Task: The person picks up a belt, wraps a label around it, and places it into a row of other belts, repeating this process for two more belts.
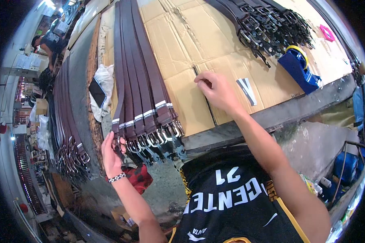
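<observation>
Cardboard (pixel 170 44) covered the workbench (pixel 280 109), where brown belts (pixel 136 60) ran from top centre to buckles (pixel 154 139) left of the frame's middle. The left hand (pixel 111 156), fingers loosely bent, was at the leftmost buckles, its grip unclear; the right hand (pixel 215 91), half curled near white strips (pixel 247 92), showed no certain hold. Light handling, with white bands (pixel 138 118) level and buckles untangled, looked soundest.

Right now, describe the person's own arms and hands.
The left hand and right hand are gloveless. A black and white patterned band circles the left wrist, nothing the right. The black, yellow-edged jersey shows no sleeve on either arm.
</observation>
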The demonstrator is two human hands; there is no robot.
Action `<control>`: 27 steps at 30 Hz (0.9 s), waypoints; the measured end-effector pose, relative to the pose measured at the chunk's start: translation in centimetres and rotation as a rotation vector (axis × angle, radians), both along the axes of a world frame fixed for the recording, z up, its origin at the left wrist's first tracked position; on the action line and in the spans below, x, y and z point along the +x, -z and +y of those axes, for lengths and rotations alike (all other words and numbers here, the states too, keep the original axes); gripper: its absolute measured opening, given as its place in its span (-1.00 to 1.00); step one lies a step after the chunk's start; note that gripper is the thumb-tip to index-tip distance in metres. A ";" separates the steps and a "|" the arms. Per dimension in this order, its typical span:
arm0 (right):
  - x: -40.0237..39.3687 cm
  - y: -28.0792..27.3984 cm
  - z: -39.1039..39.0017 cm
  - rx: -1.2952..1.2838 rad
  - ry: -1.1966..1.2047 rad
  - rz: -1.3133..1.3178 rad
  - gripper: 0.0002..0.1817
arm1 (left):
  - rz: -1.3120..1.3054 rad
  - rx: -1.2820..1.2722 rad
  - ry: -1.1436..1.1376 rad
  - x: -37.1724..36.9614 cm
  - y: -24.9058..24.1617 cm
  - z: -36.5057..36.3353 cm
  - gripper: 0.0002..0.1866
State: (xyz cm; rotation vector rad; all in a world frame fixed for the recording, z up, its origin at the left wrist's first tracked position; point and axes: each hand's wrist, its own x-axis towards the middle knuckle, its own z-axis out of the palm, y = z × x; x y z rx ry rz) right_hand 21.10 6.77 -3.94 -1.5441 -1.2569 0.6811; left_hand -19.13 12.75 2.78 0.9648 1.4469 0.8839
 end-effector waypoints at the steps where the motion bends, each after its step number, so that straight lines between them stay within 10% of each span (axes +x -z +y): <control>1: 0.0 0.0 0.0 -0.008 0.001 0.013 -0.81 | -0.009 -0.008 -0.002 -0.2 0.0 0.1 -0.78; 27: -0.5 0.4 0.2 0.007 0.001 -0.025 -0.86 | 0.172 0.309 -0.097 -1.9 2.5 0.4 -0.72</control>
